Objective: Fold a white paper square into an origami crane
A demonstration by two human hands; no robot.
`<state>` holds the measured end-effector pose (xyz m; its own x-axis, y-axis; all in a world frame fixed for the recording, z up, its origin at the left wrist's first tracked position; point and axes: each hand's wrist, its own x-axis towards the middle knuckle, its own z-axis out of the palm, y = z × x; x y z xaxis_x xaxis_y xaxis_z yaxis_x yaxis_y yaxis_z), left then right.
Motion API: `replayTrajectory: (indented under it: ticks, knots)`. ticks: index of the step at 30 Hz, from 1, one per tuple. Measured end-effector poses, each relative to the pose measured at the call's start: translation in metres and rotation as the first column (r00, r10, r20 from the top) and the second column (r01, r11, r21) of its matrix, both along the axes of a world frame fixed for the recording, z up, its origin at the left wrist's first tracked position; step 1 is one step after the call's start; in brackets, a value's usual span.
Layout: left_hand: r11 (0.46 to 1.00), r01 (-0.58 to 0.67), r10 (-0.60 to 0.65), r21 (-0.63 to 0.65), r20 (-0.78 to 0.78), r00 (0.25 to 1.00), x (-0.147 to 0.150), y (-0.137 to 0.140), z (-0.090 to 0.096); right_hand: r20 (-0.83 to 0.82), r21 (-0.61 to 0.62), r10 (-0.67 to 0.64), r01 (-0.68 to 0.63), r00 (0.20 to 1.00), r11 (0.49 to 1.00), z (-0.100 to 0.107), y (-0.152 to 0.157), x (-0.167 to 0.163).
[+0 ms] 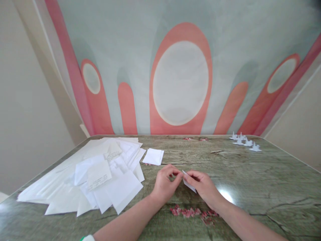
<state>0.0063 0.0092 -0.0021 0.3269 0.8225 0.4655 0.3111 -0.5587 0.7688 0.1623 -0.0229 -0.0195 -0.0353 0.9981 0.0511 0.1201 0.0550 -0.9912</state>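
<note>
Between my two hands is a small folded piece of white paper [190, 186], tilted above the table. My right hand [204, 187] pinches it, thumb on the near face and fingers behind. The thumb and forefinger of my left hand [166, 182] close together at the paper's upper left corner; exactly how much they grip is too small to see. A short stack of white paper squares [153, 156] lies just beyond my left hand. Several white folded paper cranes [248, 142] stand at the far right of the table.
A large, loose pile of white paper sheets [100, 177] spreads over the left side of the wood-grain table [250, 180]. Some sheets bear writing. Pink blossom patterns [185, 212] mark the tabletop near my wrists. Behind the far edge hangs a green and coral backdrop [135, 50].
</note>
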Motion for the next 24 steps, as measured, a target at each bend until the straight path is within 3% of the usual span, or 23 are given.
replayTrajectory:
  ticks: [8, 14, 24]
  knots:
    - [0.997, -0.007, 0.002, -0.075, -0.067, 0.998, 0.0012, -0.0024, 0.0012, -0.009, -0.025, 0.008, -0.008, 1.0, 1.0, -0.0003, 0.0002, 0.0]
    - [0.987, -0.019, 0.02, -0.161, 0.005, 1.0, 0.0022, -0.0006, -0.0029, -0.02, -0.034, 0.027, -0.027, 0.999, 0.999, 0.0, 0.0009, 0.0005]
    - [0.939, 0.089, -0.042, -0.332, 0.147, 0.988, -0.0008, 0.0075, -0.0071, -0.032, -0.044, -0.024, 0.022, 0.999, 0.999, -0.0001, 0.0018, 0.0014]
